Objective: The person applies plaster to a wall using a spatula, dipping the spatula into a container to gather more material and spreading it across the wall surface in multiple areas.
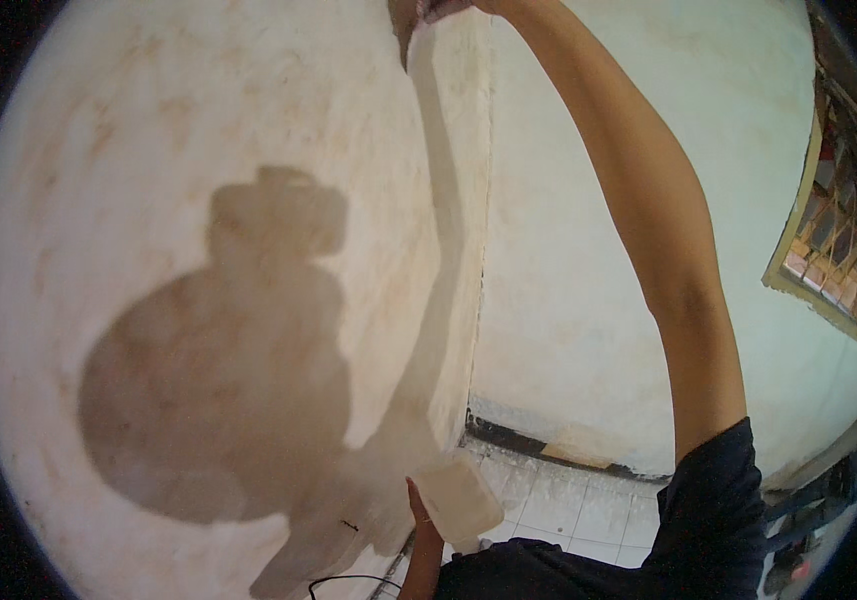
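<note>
The left hand (pixel 422 522) grips a container (pixel 460 500) at its left side; the thumb points upward along the edge, and the other fingers are hidden. The container lies just to the right of this hand, low in the view, beside the left wall (pixel 138 150). It is pale, cloudy, box-shaped, round-cornered and tilted.

The right hand (pixel 458 8) is raised high at the left wall and cropped by the upper edge; whether it grips anything cannot be determined. A brown patch (pixel 403 32), tool or shadow, adjoins its fingers.

The left wall is off-white, mottled brown, and carries a broad shadow (pixel 218 400). The right wall (pixel 558 280) is pale green. A dark band (pixel 508 437) borders the square-tiled floor (pixel 588 505).
</note>
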Available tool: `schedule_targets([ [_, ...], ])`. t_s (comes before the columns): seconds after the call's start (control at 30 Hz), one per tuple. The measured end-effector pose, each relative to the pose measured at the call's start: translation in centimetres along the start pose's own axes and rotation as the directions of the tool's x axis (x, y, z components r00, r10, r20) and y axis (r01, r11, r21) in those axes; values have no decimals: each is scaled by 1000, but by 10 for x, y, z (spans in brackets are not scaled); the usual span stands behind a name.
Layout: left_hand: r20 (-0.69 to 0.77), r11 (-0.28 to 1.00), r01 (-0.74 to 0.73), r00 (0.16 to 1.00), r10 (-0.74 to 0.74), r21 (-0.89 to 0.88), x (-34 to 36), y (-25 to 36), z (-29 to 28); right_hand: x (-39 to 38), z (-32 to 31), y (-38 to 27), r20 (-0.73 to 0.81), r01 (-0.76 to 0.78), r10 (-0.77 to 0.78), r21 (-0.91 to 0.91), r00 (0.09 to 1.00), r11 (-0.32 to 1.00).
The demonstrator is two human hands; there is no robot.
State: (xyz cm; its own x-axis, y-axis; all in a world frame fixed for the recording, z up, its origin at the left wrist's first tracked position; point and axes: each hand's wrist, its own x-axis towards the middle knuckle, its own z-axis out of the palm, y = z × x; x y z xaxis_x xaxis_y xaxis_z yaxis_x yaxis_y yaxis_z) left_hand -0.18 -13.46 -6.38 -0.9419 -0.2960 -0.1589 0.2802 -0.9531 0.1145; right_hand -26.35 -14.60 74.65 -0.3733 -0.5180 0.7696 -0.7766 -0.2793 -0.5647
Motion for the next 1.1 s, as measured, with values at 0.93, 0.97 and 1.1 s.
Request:
schedule_targets([
  [0.93, -77, 938, -227, 964, 255, 263, -102, 8, 107, 21, 35, 23, -336, 406, -813, -736, 476, 542],
  [0.97, -83, 935, -230, 962, 261, 270, -102, 10, 103, 1, 52, 17, -322, 406, -802, -732, 503, 548],
  [1.1, -94, 928, -234, 958, 271, 290, -103, 16, 97, -75, 90, -12, -311, 606, -829, -571, 465, 554],
])
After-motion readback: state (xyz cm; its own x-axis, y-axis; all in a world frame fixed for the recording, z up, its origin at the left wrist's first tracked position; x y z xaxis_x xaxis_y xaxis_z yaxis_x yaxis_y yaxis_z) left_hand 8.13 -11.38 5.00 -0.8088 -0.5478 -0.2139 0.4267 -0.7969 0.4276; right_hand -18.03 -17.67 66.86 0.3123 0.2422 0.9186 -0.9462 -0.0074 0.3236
